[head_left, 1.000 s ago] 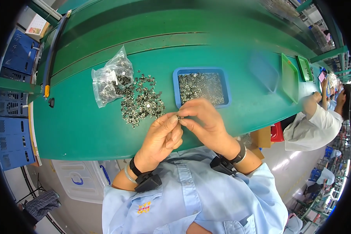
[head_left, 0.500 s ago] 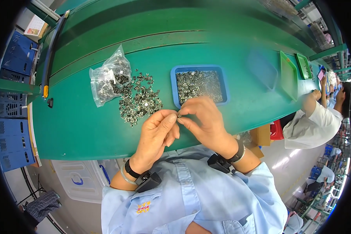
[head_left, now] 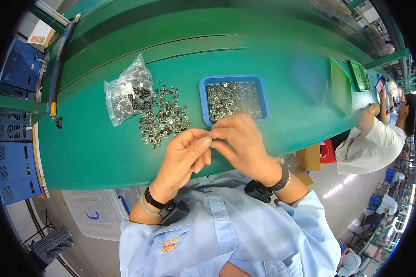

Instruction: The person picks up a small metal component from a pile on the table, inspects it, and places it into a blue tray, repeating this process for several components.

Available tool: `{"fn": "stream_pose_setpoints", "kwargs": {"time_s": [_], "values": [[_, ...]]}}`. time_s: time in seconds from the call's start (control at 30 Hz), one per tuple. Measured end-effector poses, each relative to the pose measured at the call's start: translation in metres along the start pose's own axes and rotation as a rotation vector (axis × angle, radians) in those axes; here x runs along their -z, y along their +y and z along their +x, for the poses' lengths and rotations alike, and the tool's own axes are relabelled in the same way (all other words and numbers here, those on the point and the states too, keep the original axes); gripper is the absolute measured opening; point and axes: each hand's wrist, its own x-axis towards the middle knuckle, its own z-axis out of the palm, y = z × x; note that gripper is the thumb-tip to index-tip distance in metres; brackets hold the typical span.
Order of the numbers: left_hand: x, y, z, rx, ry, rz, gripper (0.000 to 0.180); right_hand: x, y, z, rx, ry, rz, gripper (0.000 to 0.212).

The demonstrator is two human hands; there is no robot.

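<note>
My left hand [head_left: 188, 151] and my right hand [head_left: 238, 141] meet fingertip to fingertip over the near part of the green table. Both are closed in a pinch, and whatever sits between the fingertips is covered by them. Just beyond my left hand lies a loose heap of small metal parts [head_left: 164, 117], dark and silvery. It spreads from the mouth of a clear plastic bag [head_left: 120, 104] that holds more of them. Past my right hand stands a blue tray [head_left: 266, 99] with many similar small metal parts [head_left: 231, 98] inside.
Green trays [head_left: 340, 87] stand at the right end of the table [head_left: 88, 157]. A co-worker in a white top [head_left: 372, 145] sits there. Cardboard boxes [head_left: 308, 158] and a red item [head_left: 327, 152] are below the edge. At left are blue perforated bins [head_left: 15, 166] and a lidded clear box [head_left: 94, 214].
The right fingers have closed in against the left fingertips, and the small dark piece that showed between them is now hidden. The view has shifted slightly.
</note>
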Motion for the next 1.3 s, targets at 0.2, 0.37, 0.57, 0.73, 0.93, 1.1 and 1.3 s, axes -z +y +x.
{"fn": "stream_pose_setpoints", "kwargs": {"time_s": [0.2,0.37,0.57,0.73,0.93,1.1,1.3], "values": [[0.000,-0.003,0.000,0.026,-0.005,-0.092,0.022,-0.003,0.002,-0.002,0.000,0.054,0.009,0.027],[-0.005,0.001,-0.003,0.009,0.034,-0.060,0.023,-0.002,0.004,-0.002,0.032,0.066,0.018,0.026],[-0.005,0.001,-0.006,-0.012,0.045,-0.037,0.023,-0.005,0.003,-0.003,0.037,0.093,0.039,0.023],[-0.001,-0.001,-0.004,-0.007,0.044,-0.039,0.020,-0.004,0.001,-0.003,0.027,0.065,0.035,0.023],[0.005,-0.004,-0.003,-0.013,0.012,-0.066,0.018,-0.003,0.002,-0.005,0.026,0.059,0.083,0.025],[0.004,-0.003,0.001,0.008,0.000,-0.076,0.017,-0.009,0.005,-0.008,-0.009,0.060,0.127,0.023],[-0.004,0.003,0.009,0.085,0.041,0.030,0.022,-0.003,0.012,-0.006,0.000,0.065,0.084,0.021]]}}
